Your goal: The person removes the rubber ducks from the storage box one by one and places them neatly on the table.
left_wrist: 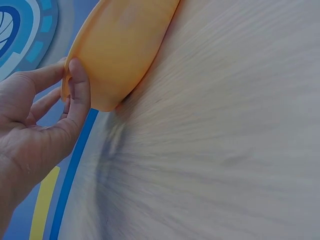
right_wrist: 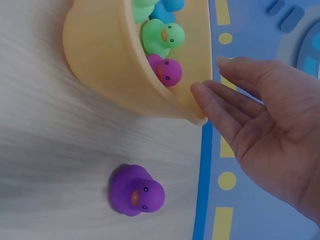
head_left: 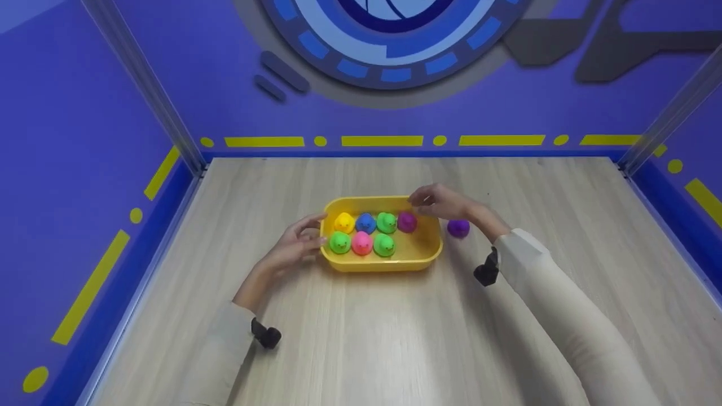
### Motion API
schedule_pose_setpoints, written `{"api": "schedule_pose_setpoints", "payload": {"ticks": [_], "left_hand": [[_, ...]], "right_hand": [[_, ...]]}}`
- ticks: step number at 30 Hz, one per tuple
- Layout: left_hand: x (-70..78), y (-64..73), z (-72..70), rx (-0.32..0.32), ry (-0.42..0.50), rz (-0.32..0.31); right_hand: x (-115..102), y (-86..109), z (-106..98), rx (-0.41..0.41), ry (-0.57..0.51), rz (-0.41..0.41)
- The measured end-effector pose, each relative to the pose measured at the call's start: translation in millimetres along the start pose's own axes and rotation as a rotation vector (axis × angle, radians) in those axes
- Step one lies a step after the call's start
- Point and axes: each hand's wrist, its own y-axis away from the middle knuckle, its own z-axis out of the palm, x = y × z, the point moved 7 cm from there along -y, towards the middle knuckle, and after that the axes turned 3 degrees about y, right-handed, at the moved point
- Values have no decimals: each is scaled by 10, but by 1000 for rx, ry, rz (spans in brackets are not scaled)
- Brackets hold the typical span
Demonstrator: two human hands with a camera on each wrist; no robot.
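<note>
A yellow plastic tub stands on the table with several rubber ducks in it. The left hand pinches its left end, the thumb and fingers meeting at the rim in the left wrist view. Over the back right corner hovers the right hand, fingers loosely bent and nothing between them. Closest to it inside is a magenta duck. Along the back also sit a yellow duck, a blue duck and a green duck. A pink duck sits in front between two green ones.
Outside the tub, a purple duck lies on the wooden table to the right, beneath the right wrist. Blue printed panels with yellow dashes wall in the table at the back and both sides.
</note>
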Motion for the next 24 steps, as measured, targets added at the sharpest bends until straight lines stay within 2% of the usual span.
{"api": "schedule_pose_setpoints", "payload": {"ticks": [5, 8, 14, 17, 22, 24], "left_hand": [[-11, 28, -25, 10, 4, -23], [-4, 35, -36, 19, 9, -33], [26, 31, -23, 12, -23, -16], [36, 23, -12, 2, -29, 2], [43, 12, 1, -5, -24, 14], [40, 4, 8, -11, -25, 14]], "right_hand": [[-42, -38, 168, -52, 39, 45], [-63, -61, 234, -52, 53, 77], [-71, -105, 323, -62, 120, 158], [-92, -139, 359, -76, 188, 118], [-156, -181, 379, -44, 365, 1], [-156, -183, 390, -35, 397, 4]]}}
